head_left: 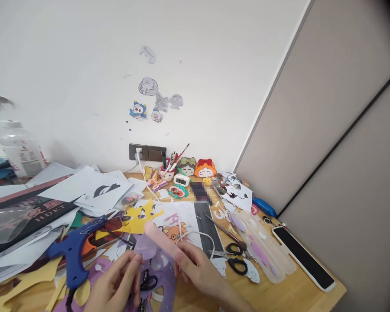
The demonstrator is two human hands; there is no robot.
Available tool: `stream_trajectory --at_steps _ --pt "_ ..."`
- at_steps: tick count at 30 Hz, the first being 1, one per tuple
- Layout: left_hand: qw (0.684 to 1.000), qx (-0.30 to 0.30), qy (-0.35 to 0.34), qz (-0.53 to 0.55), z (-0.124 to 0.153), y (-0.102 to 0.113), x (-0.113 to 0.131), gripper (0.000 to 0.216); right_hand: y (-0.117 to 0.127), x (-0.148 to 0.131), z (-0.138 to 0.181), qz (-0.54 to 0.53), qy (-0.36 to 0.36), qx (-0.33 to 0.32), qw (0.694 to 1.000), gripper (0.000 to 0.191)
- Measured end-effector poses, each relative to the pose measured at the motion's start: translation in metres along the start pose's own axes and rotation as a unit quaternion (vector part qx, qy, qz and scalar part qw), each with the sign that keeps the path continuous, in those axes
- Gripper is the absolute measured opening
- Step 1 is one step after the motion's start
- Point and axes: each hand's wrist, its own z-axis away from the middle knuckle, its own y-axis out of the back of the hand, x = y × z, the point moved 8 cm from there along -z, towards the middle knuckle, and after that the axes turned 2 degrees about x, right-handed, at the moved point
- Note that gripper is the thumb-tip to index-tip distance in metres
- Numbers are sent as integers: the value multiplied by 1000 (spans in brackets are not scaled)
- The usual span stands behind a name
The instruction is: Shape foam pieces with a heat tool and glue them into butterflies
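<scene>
My left hand point(115, 284) pinches the edge of a light purple foam cut-out point(145, 250) at the lower middle of the head view. My right hand point(198, 269) grips a pink foam strip point(160, 239) that slants up to the left and lies against the purple piece. Both hands hover over a larger purple foam sheet point(164, 281) with black shapes on it. A blue hot glue gun point(74, 249) lies just left of my left hand. Black-handled scissors point(235, 258) lie just right of my right hand.
The wooden desk point(289, 294) is covered with paper and yellow foam scraps point(139, 219). A phone point(303, 258) and a clear plastic sheet point(263, 251) lie at the right. A white cable point(146, 182) runs from the wall socket. Figurines, a pen cup and a plastic bottle point(19, 147) line the wall.
</scene>
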Motion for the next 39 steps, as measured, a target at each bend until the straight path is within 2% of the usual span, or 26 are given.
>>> stream_trajectory --at_steps 4,11,14,16,18,22,27,29,34,36,39 --pt "1000 -22 -5 -18 3 -6 2 40 -5 -5 7 70 15 -7 997 36" --pt "999 -32 -6 -29 10 -13 0 40 -1 -3 6 116 14 18 993 34" --pt "999 36 -11 -29 7 3 3 35 1 -5 6 142 29 21 989 32" --pt "995 98 -15 -15 4 20 7 46 -1 -6 8 158 36 17 987 31" --pt "993 119 -13 -17 0 31 12 51 -4 -6 9 172 41 11 984 29" --pt "992 111 -7 -66 -4 37 16 45 -7 -5 11 228 45 24 972 25" --pt "988 92 -71 -98 -1 32 21 35 -10 1 11 257 20 6 966 34" --pt "989 80 -75 -101 -1 31 17 33 -10 2 11 262 19 7 965 38" --pt "993 86 -63 -46 2 30 7 45 -8 -1 11 226 45 35 973 41" --pt "994 73 -71 -46 4 23 12 46 -6 0 11 204 45 46 977 41" --pt "992 29 -73 -96 6 8 25 33 -5 0 10 191 44 48 979 41"
